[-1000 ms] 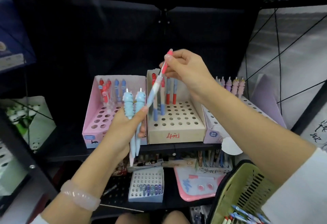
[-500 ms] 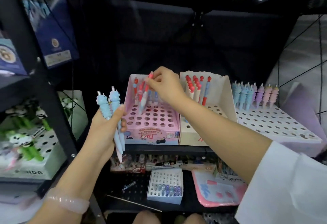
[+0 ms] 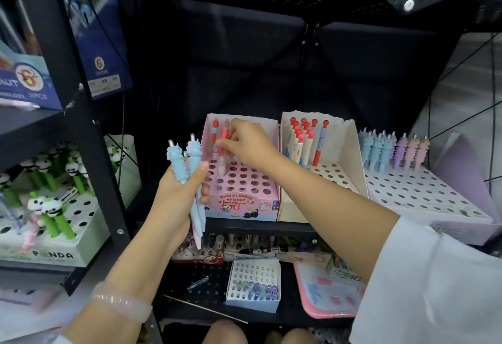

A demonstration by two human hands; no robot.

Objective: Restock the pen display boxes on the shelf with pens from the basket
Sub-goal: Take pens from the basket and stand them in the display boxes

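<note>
My right hand [image 3: 244, 141] has swung from the cream box [image 3: 320, 180] to the pink box [image 3: 244, 189], fingers pinching a red-topped pen [image 3: 223, 151] into a hole at 11 o'clock. Left hand [image 3: 176, 194] is clenched round blue pens [image 3: 187, 161]; more restocking left, I'd say.

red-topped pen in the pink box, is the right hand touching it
Touching. The head view shows the right hand with its fingers closed around the red-topped pen, whose lower end stands in the pink box.
</note>
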